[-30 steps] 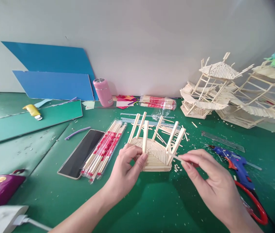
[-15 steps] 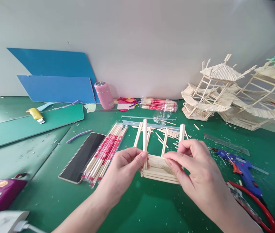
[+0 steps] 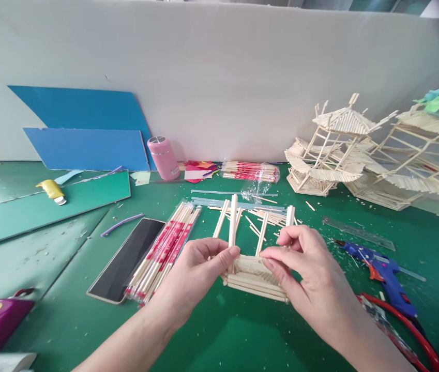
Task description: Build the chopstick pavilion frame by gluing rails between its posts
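A small model of pale wooden sticks (image 3: 256, 290), with a layered base and several upright posts, is between my hands above the green table. My left hand (image 3: 199, 266) is closed around its front left corner, thumb and fingers pinching beside a tall post (image 3: 232, 219). At the front right, my right hand (image 3: 308, 266) has its thumb and forefinger pressed together at a thin stick (image 3: 248, 257) running across the front posts. The right fingers cover part of this stick and the lower part of the right post (image 3: 289, 216).
A blue glue gun (image 3: 382, 268) and red-handled pliers (image 3: 409, 325) lie at right. Left of the model are a packet of sticks (image 3: 165, 248) and a phone (image 3: 126, 261). Loose sticks (image 3: 269, 214) lie behind it; a larger stick pavilion (image 3: 316, 160) stands at back right.
The view has tilted slightly up, so the surroundings sit lower in the picture. Both hands keep nearly the same grip on the stick model.
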`<state>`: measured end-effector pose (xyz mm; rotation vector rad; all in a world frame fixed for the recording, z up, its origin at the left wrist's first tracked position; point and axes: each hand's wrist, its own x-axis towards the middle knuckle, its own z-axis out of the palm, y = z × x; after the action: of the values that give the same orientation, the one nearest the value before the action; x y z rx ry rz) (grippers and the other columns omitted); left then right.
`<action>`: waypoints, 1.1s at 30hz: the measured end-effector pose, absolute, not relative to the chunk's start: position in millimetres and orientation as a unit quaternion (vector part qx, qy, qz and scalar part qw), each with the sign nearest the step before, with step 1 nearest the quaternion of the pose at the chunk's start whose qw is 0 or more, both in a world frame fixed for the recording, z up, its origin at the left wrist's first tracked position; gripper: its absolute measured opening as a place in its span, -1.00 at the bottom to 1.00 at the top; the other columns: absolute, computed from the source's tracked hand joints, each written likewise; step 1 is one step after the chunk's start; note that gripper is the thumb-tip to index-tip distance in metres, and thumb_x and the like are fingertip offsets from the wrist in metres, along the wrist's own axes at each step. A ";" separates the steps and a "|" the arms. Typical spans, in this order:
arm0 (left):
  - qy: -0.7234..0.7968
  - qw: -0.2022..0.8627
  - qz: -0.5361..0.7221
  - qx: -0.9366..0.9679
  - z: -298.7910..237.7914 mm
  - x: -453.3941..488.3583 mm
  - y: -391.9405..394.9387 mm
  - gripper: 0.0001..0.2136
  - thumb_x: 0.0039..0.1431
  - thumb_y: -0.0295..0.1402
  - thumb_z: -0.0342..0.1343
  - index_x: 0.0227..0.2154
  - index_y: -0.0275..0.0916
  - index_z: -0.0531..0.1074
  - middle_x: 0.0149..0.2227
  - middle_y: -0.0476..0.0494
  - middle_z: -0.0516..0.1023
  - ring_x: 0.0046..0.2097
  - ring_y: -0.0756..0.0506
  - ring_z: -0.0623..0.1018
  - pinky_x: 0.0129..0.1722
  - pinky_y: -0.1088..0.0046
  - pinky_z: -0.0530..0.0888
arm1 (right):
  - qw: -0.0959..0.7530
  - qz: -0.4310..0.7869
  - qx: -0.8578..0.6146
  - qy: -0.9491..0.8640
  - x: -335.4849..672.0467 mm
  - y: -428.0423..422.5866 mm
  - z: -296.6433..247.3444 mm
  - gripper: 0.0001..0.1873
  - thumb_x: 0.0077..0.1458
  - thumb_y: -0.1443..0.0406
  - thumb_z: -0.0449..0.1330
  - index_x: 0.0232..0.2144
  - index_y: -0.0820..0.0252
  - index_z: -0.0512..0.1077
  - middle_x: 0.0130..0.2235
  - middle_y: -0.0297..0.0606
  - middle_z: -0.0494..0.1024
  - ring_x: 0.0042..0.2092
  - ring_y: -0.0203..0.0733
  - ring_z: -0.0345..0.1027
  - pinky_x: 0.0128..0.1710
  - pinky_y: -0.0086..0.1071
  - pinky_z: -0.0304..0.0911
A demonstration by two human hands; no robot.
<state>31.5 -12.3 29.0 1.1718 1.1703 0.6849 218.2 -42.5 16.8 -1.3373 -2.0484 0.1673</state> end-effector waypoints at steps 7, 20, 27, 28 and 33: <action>0.509 0.612 0.265 0.544 27.4 30.6 -8.8 -0.74 0.05 -0.20 0.09 -0.59 -0.29 0.37 -0.59 0.04 0.33 -0.50 0.03 0.28 -0.49 0.51 0.16 | 0.342 0.084 -0.519 -0.779 216.9 -42.3 18.6 -0.81 0.08 0.41 0.09 -0.31 0.12 0.48 -0.26 -0.23 0.22 -0.25 -0.22 0.15 -0.31 -0.30 0.23; 0.502 0.616 0.284 0.537 25.5 32.8 -7.9 -0.75 0.06 -0.24 0.06 -0.62 -0.29 0.38 -0.60 0.05 0.31 -0.51 0.04 0.26 -0.48 0.52 0.17 | 0.307 0.132 -0.534 -0.777 218.0 -43.5 25.4 -0.82 0.09 0.39 0.07 -0.42 0.12 0.47 -0.25 -0.23 0.23 -0.15 -0.17 0.16 -0.24 -0.29 0.22; 0.518 0.610 0.296 0.522 26.0 31.4 -7.5 -0.77 0.03 -0.21 0.10 -0.58 -0.27 0.44 -0.57 0.03 0.38 -0.45 0.02 0.31 -0.42 0.53 0.22 | 0.299 0.126 -0.536 -0.779 216.8 -42.8 29.7 -0.80 0.09 0.39 0.06 -0.48 0.13 0.45 -0.25 -0.23 0.24 -0.15 -0.17 0.16 -0.22 -0.29 0.20; 0.518 0.611 0.294 0.522 26.1 31.0 -7.4 -0.76 0.04 -0.20 0.10 -0.58 -0.27 0.44 -0.57 0.03 0.37 -0.45 0.02 0.31 -0.42 0.53 0.22 | 0.296 0.124 -0.537 -0.780 216.6 -42.4 30.3 -0.80 0.09 0.39 0.06 -0.49 0.14 0.45 -0.25 -0.24 0.25 -0.15 -0.17 0.16 -0.22 -0.29 0.20; 0.518 0.608 0.293 0.525 27.6 31.5 -7.4 -0.75 0.05 -0.19 0.08 -0.57 -0.26 0.44 -0.57 0.04 0.35 -0.44 0.01 0.30 -0.41 0.52 0.21 | 0.283 0.122 -0.539 -0.784 215.9 -40.3 32.3 -0.79 0.10 0.39 0.06 -0.51 0.14 0.43 -0.25 -0.24 0.25 -0.15 -0.17 0.15 -0.23 -0.29 0.19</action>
<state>31.5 -7.4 27.6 1.2120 1.1974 0.6777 215.9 -40.3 32.3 -1.4428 -2.0978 0.3256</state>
